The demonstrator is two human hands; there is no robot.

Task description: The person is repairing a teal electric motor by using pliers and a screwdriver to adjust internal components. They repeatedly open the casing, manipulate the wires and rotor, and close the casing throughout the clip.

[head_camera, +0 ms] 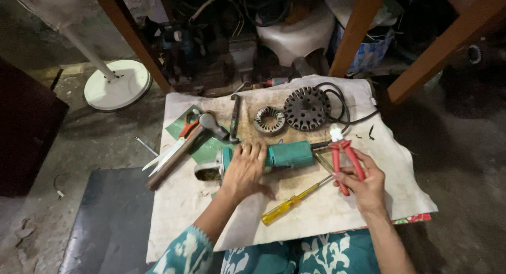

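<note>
Our left hand (245, 171) presses flat, fingers spread, on the green angle grinder (269, 157) lying on the cloth-covered counter (327, 210); our right hand (366, 187) clasps red-handled pliers (345, 160) beside it.

The floor (464, 163) is rough grey concrete, dirty and stained, and the light is dim. A white round fan base (117, 84) with its pole stands at the upper left, near slanted brown wooden legs (132, 36) of some furniture, and a dark cabinet (26, 131) is at the left edge. A dark grey mat (110, 221) lies on the floor below, and a white plastic stool (298, 34) stands among the dark clutter at the top.
</note>
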